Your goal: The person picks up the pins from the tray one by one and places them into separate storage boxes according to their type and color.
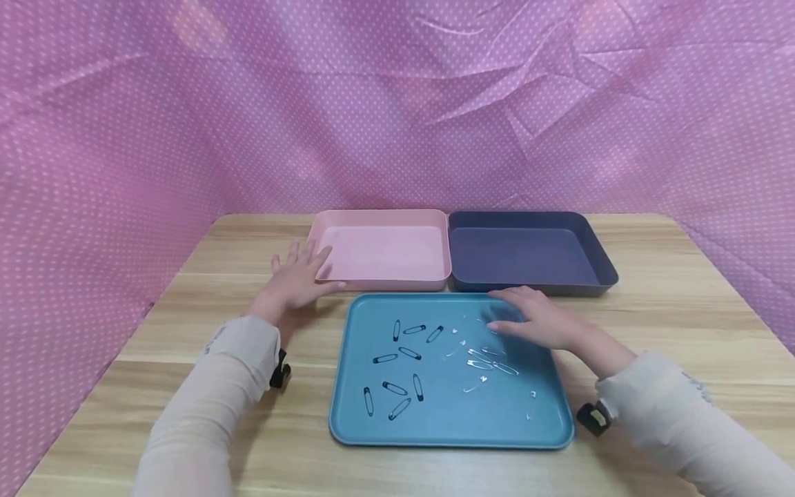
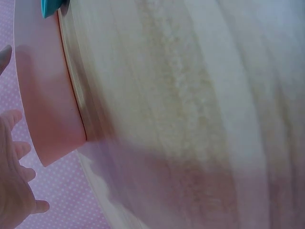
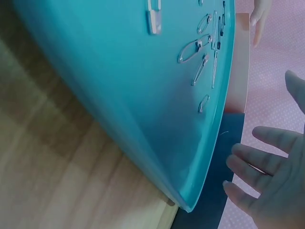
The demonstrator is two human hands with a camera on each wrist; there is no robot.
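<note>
On the blue tray (image 1: pixel 435 431) lie several black safety pins (image 1: pixel 417 388) at the left and several silver safety pins (image 1: pixel 479 364) at the right; a few silver ones hang half open. My left hand (image 1: pixel 298 278), fingers spread, is at the near left corner of the pink tray (image 1: pixel 397 284); whether it touches the rim I cannot tell. My right hand (image 1: pixel 539 319) hovers over the blue tray's far right part, fingers extended and nothing held. In the right wrist view the right hand (image 3: pixel 271 176) shows its fingers apart, beyond the silver pins (image 3: pixel 195 47).
A dark navy tray (image 1: pixel 534 286) stands right of the pink one, their sides meeting, both behind the blue tray. All rest on a wooden table (image 1: pixel 658 304). A pink dotted cloth (image 1: pixel 397 103) hangs at the back and sides.
</note>
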